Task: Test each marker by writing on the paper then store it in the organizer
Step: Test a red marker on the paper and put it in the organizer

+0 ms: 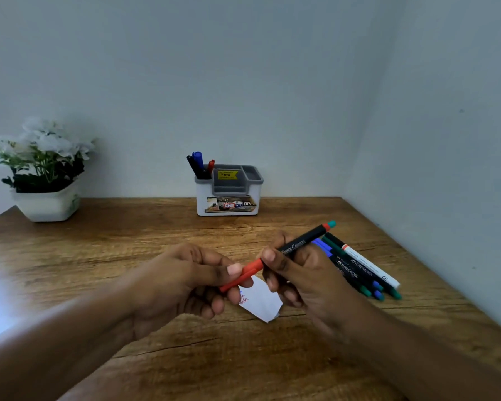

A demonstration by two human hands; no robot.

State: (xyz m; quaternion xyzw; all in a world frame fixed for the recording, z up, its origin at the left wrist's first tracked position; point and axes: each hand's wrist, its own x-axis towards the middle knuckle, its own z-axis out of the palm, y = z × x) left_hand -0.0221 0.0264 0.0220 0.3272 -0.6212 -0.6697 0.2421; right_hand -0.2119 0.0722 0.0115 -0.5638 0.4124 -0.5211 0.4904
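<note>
Both hands hover above the paper (pixel 262 302): left hand (pixel 185 285) fingers pinch the red cap (pixel 240 277), right hand (pixel 298 273) fingers grip the marker (pixel 298 244) barrel. Light, stiff, slick; hold mid-barrel.

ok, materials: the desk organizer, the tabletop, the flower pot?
Organizer: looks like moulded plastic, white shell with grey insert trays, smooth with rounded edges; a printed label on its front.
Tabletop: wood or wood-look laminate, matte brown with visible grain and dark crack-like lines; can't tell which.
Flower pot: white, smooth, slightly glossy; plastic or glazed ceramic, unclear.
</note>
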